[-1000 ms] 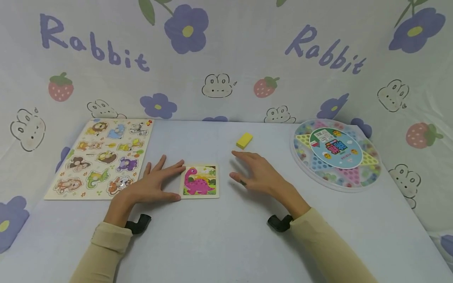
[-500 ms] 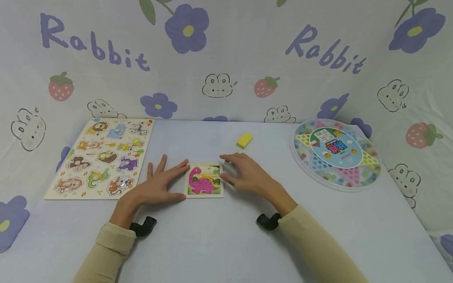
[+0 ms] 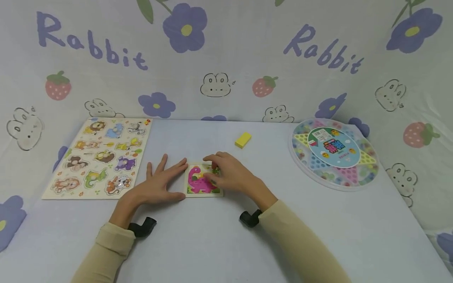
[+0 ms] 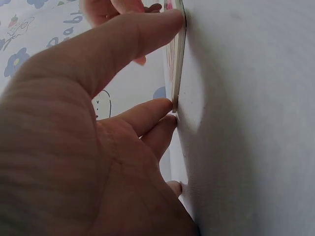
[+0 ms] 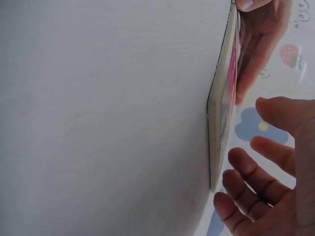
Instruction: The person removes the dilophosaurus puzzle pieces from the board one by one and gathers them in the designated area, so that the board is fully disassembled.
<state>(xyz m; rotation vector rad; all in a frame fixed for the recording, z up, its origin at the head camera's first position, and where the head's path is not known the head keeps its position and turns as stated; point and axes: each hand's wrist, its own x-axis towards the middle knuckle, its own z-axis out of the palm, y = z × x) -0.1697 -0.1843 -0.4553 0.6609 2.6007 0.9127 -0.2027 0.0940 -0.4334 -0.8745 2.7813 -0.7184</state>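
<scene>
A small square wooden picture puzzle (image 3: pixel 199 185) with a pink dinosaur in a pale frame lies flat on the white table. My left hand (image 3: pixel 155 186) is spread at its left side, with straight fingers; the index fingertip touches near the upper left corner and the thumb (image 4: pixel 147 32) the lower left one. Over the right part of the picture hovers my right hand (image 3: pixel 231 173), fingers loosely bent and partly covering it. In the right wrist view these fingers (image 5: pixel 266 184) stand apart from the puzzle edge (image 5: pixel 215 118), with nothing between them.
Behind the puzzle, slightly right, lies a yellow block (image 3: pixel 243 140). A large animal peg board (image 3: pixel 81 173) is at the left. At the right rests a round Chinese checkers board (image 3: pixel 334 153). A printed cloth (image 3: pixel 219 47) hangs behind the table.
My left hand and the dinosaur puzzle have shifted slightly right, then stayed. My right hand has moved left from beside the yellow block to over the puzzle's right part.
</scene>
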